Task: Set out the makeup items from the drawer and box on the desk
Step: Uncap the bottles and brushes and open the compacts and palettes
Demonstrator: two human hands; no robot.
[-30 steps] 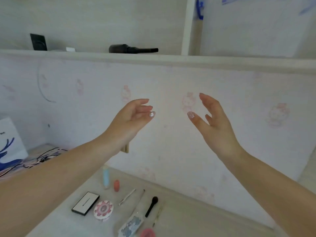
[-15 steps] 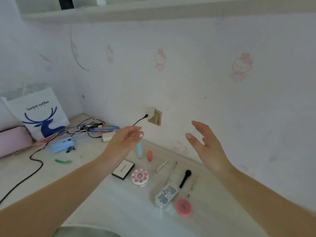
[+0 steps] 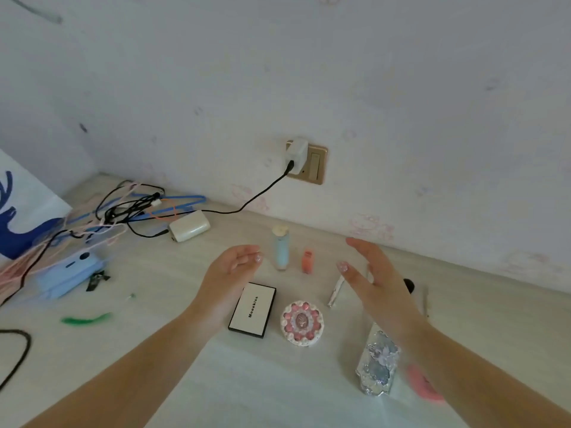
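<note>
Left hand (image 3: 230, 270) and right hand (image 3: 375, 284) above desk (image 3: 173, 307), palms facing, both grips wide, holding nothing. Laid out between and under them: flat palette (image 3: 252, 309), round compact (image 3: 302, 323), blue tube (image 3: 280, 248) upright, orange tube (image 3: 307, 261), slim stick (image 3: 336, 291). Probably light, hard, slick plastic; upright tube tips easily. Best taken by edges or sides. Bare desk nearer; cables (image 3: 129, 208) crowd far left, wall (image 3: 401, 118) close behind.

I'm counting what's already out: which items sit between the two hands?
In the head view, the blue tube and orange tube stand between left hand and right hand.
</note>
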